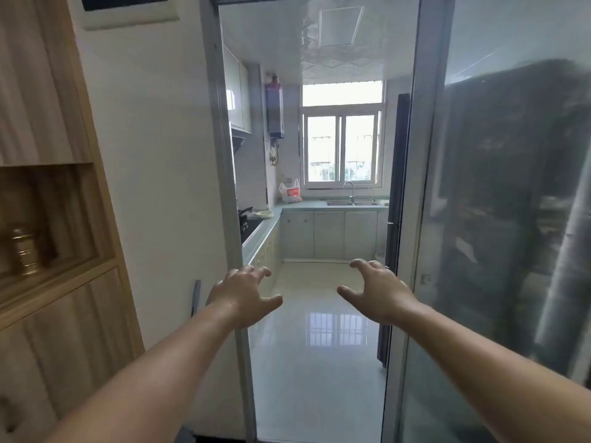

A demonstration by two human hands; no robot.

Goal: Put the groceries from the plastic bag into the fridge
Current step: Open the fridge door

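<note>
A white plastic bag (290, 191) with a red print stands on the far counter, in the corner left of the sink. A tall dark fridge (396, 193) stands on the right side of the kitchen, its edge showing past the door frame and its bulk seen through the glass panel. My left hand (243, 295) and my right hand (379, 290) are stretched out in front of me at the kitchen doorway, both empty with fingers spread. Both hands are far from the bag and from the fridge.
A grey door frame (224, 187) borders the opening on the left and a sliding glass panel (499, 219) on the right. A counter with a hob (252, 227) runs along the left wall; the sink (351, 203) lies under the window. Wooden cabinets (48, 219) stand at my left.
</note>
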